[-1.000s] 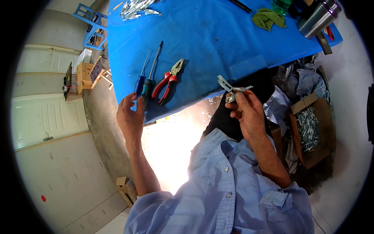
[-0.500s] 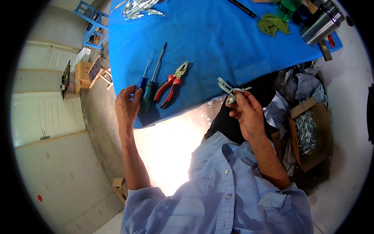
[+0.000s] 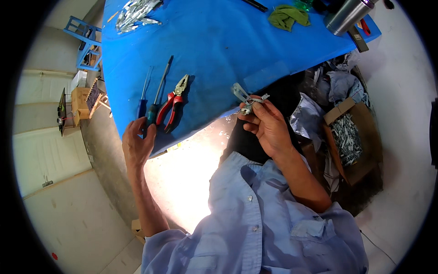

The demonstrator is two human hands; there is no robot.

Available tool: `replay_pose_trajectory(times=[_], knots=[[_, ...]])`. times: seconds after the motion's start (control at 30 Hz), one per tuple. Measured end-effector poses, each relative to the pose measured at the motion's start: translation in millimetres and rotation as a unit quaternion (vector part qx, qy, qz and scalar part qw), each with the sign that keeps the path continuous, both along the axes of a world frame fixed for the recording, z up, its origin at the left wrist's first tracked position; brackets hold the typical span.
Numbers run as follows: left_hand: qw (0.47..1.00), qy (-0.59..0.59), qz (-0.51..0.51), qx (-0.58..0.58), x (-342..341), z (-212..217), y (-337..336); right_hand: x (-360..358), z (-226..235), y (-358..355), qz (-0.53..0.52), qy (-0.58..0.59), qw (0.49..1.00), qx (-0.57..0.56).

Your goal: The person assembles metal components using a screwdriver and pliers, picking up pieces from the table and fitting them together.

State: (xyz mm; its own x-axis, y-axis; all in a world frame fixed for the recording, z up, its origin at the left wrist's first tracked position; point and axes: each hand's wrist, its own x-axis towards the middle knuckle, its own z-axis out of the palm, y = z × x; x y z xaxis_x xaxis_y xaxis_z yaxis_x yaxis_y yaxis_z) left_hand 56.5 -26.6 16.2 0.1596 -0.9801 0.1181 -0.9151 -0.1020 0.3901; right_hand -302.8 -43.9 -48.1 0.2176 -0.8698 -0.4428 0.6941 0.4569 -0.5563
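My left hand (image 3: pixel 138 139) is at the near left edge of the blue-covered table, thumb and fingers closed around the handle end of a screwdriver with a dark teal handle (image 3: pixel 152 113). Right beside it lies a blue-handled screwdriver (image 3: pixel 142 107), its handle end partly behind my fingers. Pliers with red and black grips (image 3: pixel 173 104) rest just to the right, jaws pointing away. Over my lap, near the table edge, my right hand (image 3: pixel 269 125) pinches a small silvery metal hinge-like piece (image 3: pixel 247 97) with arms sticking out; its lower part is hidden by the fingers.
Silvery metal pieces (image 3: pixel 134 16) are heaped on the far left of the table (image 3: pixel 214 59). A green cloth (image 3: pixel 289 17) and a steel tumbler (image 3: pixel 349 17) stand far right. A cardboard box (image 3: pixel 369 141) of metal pieces sits to my right, near plastic bags (image 3: pixel 308 114).
My left hand has shifted from the blue screwdriver's handle to the teal one and closed on it. The right hand keeps the metal piece, now turned slightly. The whole view has swung.
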Motion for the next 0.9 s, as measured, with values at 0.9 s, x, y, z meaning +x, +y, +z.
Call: replay_pose_trajectory(times=[0.9], knots=[[0.971,0.171,-0.157,0.063,-104,89,61,-2,2,2,-0.006,0.027,1.000,-0.013]])
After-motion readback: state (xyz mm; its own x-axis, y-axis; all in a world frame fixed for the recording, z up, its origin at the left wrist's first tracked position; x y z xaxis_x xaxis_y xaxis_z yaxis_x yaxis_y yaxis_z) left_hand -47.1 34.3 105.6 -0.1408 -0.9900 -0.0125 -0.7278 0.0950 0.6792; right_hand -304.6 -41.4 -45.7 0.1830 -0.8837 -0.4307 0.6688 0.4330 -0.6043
